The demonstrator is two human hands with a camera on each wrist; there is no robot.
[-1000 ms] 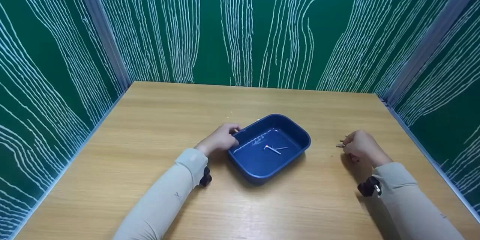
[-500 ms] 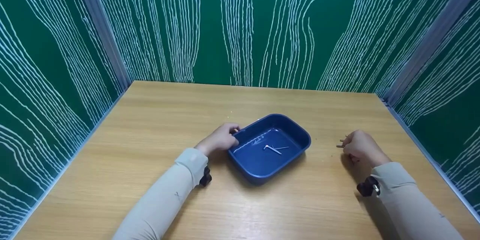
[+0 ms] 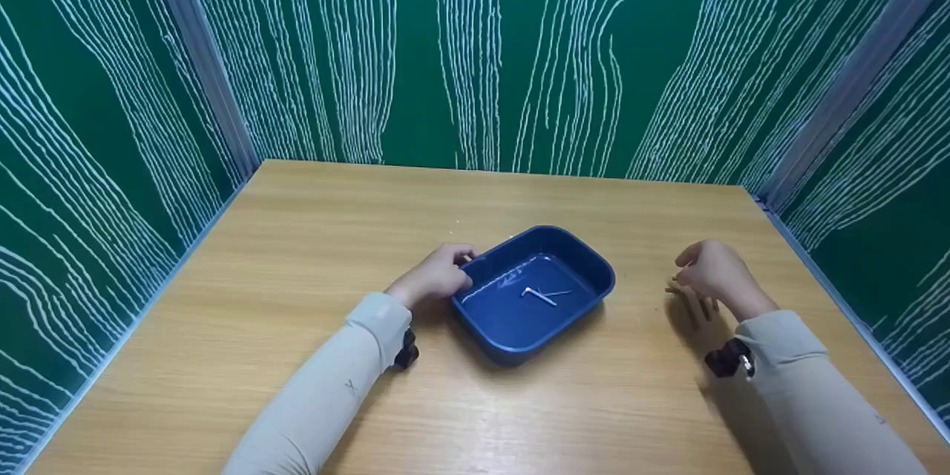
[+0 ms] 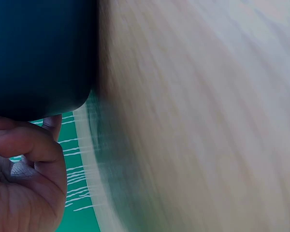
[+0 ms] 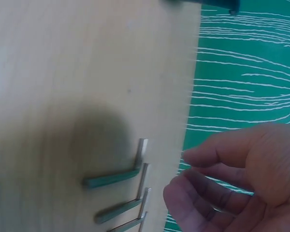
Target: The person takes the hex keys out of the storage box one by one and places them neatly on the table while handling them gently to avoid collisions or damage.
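Note:
A blue plastic tub (image 3: 497, 330) rests on the table, with an L-shaped hex key (image 3: 542, 297) and a thinner one lying inside. My left hand (image 3: 438, 274) holds the tub's left side at the rim; in the left wrist view its curled fingers (image 4: 26, 142) meet the dark tub wall. Over to the right, my right hand (image 3: 714, 271) hovers just above several hex keys (image 5: 111, 179) lying in a row on the wood. Seen from the right wrist, its fingers are loosely bent with a gap between thumb and fingertips, holding nothing.
The wooden table (image 3: 334, 223) is enclosed by green panels (image 3: 415, 52) with white wavy lines at the back and both sides. Tiny specks dot the wood behind and right of the tub. A dark wrist camera (image 3: 729, 358) sits under the right cuff.
My right hand has risen slightly and its fingers have loosened, leaving the hex keys on the table below. The left hand and the tub have stayed in place.

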